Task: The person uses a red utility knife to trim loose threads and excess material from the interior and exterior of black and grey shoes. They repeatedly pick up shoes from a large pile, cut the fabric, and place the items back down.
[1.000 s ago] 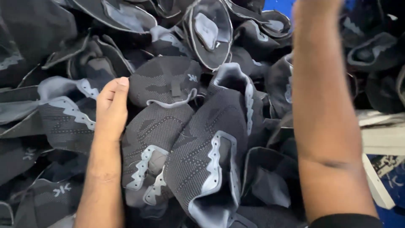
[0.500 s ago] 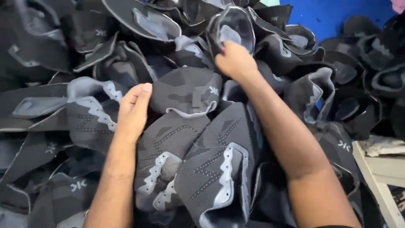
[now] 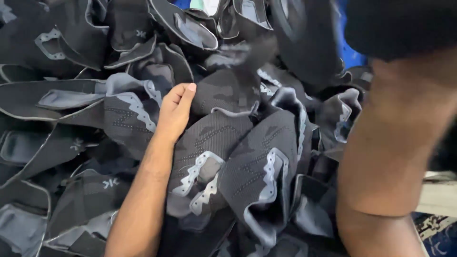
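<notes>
Knit shoe uppers [image 3: 247,166] lie heaped; left hand [image 3: 175,112] rests flat, fingers together, pinning one upper [image 3: 223,93]. Right forearm [image 3: 395,143] crosses close; its hand is hidden, grip untellable.

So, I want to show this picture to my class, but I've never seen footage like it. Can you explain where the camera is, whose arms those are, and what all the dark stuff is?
There is no machine here. The camera sits on a person's head and looks down, so both bare arms belong to the wearer. Below them lies a big heap of shoe uppers: dark knitted fabric pieces with pale grey trim, not yet made into shoes. The left hand rests flat among them, fingers pressed against one upper. The right forearm fills the right side, raised close to the camera; its hand is out of view, so what it holds cannot be told. A blurred dark piece hangs near the top. Something blue shows behind the heap.
</notes>
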